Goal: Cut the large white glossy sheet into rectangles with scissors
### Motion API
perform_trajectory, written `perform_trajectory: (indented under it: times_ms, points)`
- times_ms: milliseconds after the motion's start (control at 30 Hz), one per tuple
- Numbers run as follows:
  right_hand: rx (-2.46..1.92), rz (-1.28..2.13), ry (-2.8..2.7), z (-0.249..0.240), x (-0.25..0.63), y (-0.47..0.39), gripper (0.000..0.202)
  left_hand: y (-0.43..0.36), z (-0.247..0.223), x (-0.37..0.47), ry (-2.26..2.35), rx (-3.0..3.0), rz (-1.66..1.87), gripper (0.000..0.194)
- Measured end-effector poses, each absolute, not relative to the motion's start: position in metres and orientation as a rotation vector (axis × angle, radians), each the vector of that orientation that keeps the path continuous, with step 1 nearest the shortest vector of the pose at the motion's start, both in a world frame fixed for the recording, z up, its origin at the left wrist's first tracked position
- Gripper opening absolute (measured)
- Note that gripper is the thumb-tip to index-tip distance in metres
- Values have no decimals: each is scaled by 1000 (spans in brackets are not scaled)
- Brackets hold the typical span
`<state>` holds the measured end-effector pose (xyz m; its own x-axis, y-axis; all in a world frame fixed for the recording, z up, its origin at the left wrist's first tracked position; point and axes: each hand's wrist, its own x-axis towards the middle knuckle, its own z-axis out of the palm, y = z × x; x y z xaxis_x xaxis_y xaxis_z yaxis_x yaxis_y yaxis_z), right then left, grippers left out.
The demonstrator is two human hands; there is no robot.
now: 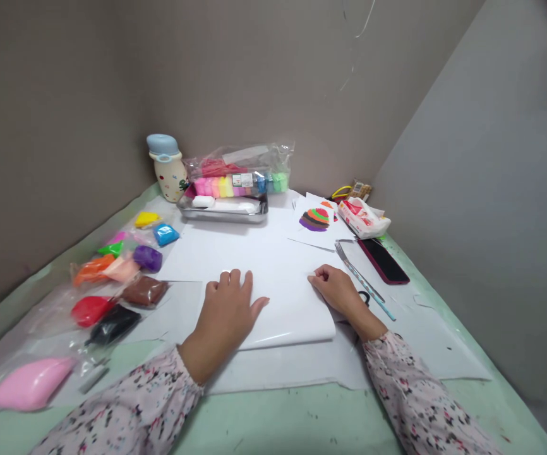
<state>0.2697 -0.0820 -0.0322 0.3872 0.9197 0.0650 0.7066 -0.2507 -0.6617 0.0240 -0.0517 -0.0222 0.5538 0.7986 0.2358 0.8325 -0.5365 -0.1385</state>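
Note:
A glossy white sheet (283, 316) lies before me, its near edge curving like a fold. My left hand (228, 309) rests on its left part, palm down, with the fingers spread. At the sheet's right side, my right hand (334, 285) has thumb and forefinger pinched together at the sheet's far right corner. Larger white paper (240, 243) is spread underneath. Just right of my right hand lie a fork (344, 253) and a blue-patterned stick (372, 296), with black scissor handles (364, 299) partly hidden by my wrist.
Bagged coloured clay (145, 291) lines the left side. Behind stand a bottle (167, 170) and a metal tray (226, 215) with a clay pack (240, 183). A coloured drawing (315, 219), a tissue pack (363, 218) and a phone (383, 260) lie at the right.

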Motion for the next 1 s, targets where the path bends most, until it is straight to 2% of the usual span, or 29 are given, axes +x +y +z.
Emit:
perform_trajectory:
  times_ms: [300, 500, 667, 1000]
  points:
    - [-1989, 501, -1381, -33, 273, -85, 21, -51, -23, 23, -1349, -2568, -280, 55]
    - [-1978, 499, -1364, -35, 274, -85, 21, -42, -43, 20, -1225, -2674, -406, 57]
    - [-1983, 483, -1357, -37, 274, -84, 24, -38, -55, 21, -1237, -2686, -376, 61]
    - [-2000, 450, -1369, -34, 272, -85, 25, -44, -44, 20, -1233, -2677, -333, 54]
